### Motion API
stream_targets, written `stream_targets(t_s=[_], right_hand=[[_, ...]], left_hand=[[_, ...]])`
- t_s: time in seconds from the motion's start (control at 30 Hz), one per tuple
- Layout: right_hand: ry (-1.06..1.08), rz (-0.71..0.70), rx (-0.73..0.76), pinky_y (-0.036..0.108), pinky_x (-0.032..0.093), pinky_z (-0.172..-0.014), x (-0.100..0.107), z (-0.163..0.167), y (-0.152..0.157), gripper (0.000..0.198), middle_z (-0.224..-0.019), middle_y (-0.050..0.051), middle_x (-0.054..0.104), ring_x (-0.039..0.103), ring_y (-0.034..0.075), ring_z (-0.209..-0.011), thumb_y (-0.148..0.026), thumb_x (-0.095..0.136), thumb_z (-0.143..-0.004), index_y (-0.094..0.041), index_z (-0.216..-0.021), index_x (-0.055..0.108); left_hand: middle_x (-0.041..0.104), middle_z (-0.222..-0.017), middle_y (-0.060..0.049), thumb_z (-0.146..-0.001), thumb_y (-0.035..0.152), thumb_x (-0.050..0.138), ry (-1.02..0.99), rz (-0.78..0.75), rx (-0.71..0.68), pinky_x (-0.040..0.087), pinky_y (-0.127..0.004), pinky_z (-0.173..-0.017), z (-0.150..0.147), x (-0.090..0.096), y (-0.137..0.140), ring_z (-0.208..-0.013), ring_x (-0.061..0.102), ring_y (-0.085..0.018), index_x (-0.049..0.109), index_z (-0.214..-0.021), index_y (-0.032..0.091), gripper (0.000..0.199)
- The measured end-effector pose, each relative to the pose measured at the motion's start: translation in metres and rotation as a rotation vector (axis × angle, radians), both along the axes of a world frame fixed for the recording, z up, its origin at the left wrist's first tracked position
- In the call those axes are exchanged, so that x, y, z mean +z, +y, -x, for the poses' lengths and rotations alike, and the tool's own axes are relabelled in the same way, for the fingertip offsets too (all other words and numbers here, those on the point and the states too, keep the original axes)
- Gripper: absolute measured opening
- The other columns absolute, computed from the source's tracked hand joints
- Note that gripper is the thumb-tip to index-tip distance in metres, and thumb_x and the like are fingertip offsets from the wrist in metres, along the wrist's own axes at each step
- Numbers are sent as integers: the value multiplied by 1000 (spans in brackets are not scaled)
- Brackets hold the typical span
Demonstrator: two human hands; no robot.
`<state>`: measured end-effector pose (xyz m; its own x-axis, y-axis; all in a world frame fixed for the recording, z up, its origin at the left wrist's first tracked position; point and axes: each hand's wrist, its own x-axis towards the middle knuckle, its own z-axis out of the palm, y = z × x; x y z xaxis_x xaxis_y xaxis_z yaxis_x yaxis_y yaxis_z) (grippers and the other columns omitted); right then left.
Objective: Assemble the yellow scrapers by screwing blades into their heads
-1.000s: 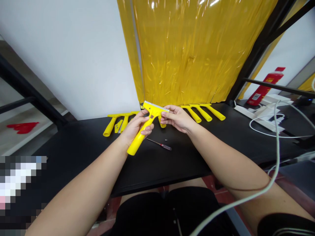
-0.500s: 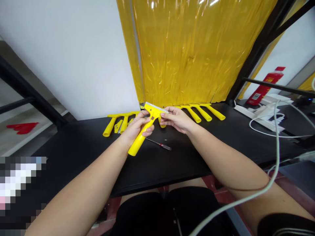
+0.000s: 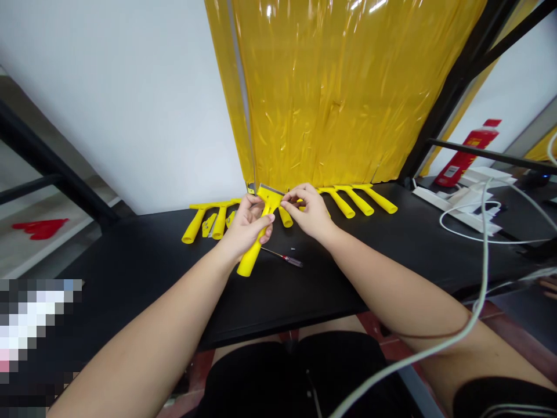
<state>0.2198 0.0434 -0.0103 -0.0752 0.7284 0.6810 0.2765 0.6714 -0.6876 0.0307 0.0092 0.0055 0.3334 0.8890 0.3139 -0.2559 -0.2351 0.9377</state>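
Note:
A yellow scraper with a metal blade along its wide head is tilted over the table, head up. Around its handle wraps my left hand, thumb lying along the front. My right hand has thumb and fingertips pinched at the right end of the scraper's head. Below the hands, a screwdriver with a dark handle lies on the black table. Near it is a tiny screw.
More yellow scrapers lie in a row along the back of the table, some behind my hands. A white power strip and a red bottle are at the right. A pale cable hangs across my right forearm.
The scraper has turned more upright, its handle end swinging right. My left thumb now lies further across the handle, and my right fingers have shifted at the edge of the head.

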Motion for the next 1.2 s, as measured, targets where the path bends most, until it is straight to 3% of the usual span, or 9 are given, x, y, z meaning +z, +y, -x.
stream_targets(t_s=[0.17,0.4,0.57,0.67,0.83,0.93,1.03,1.1,1.2], right_hand=[[-6,-9,-29,37,54,-85,1,4,-3,7,-95,5,63,61,20,-86,-29,69,-91,-23,-89,72],[276,304,88,31,56,-72,-4,16,3,20,-80,2,68,62,15,-71,-39,74,-86,-20,-85,68],[492,533,232,28,59,-65,-2,20,2,23,-73,-1,63,62,13,-67,-38,77,-83,-18,-81,65],[534,621,321,26,59,-63,2,19,-2,28,-72,-1,63,62,12,-66,-41,77,-85,-19,-79,62],[463,709,437,26,54,-59,7,15,-4,26,-71,1,63,59,12,-61,-40,68,-91,-19,-78,60],[249,643,319,25,48,-54,11,3,-2,30,-69,1,60,54,12,-56,-41,59,-95,-19,-75,59],[-195,426,185,25,42,-58,15,-14,-4,29,-66,0,59,52,12,-59,-41,66,-90,-18,-73,63],[-484,420,311,26,42,-60,18,-22,-10,28,-69,0,63,54,13,-63,-43,75,-84,-17,-77,67],[-791,538,487,25,43,-61,20,-20,-21,35,-76,1,71,61,15,-68,-50,84,-75,-18,-84,71]], left_hand=[[55,-108,3,-83,24,78,56,-117,92,38,-14,-34,-5,-6,-2,-46,56,0,36,-101,26,46],[48,-144,-8,-89,25,70,185,-302,148,45,-15,-41,-7,-17,2,-55,58,1,43,-109,26,34],[56,-143,-14,-91,19,65,347,-584,260,61,-29,-74,-3,-22,8,-101,71,-18,50,-112,23,26],[58,-142,-15,-91,14,63,466,-759,290,56,-45,-101,1,-18,8,-129,62,-27,52,-108,22,22],[58,-144,-15,-90,10,61,614,-890,291,46,-51,-113,5,-11,4,-133,59,-28,54,-109,22,23],[59,-142,-14,-88,12,64,531,-781,281,53,-49,-105,5,-13,7,-126,63,-28,54,-109,22,25],[55,-144,-14,-88,21,68,347,-479,258,60,-28,-66,6,-18,13,-85,71,-15,49,-109,23,29],[54,-142,-12,-87,25,69,258,-314,240,48,-18,-45,9,-18,17,-59,61,-4,43,-108,25,34],[55,-132,-7,-84,26,73,179,-214,251,39,-15,-36,16,-14,20,-49,56,-1,36,-104,26,42]])
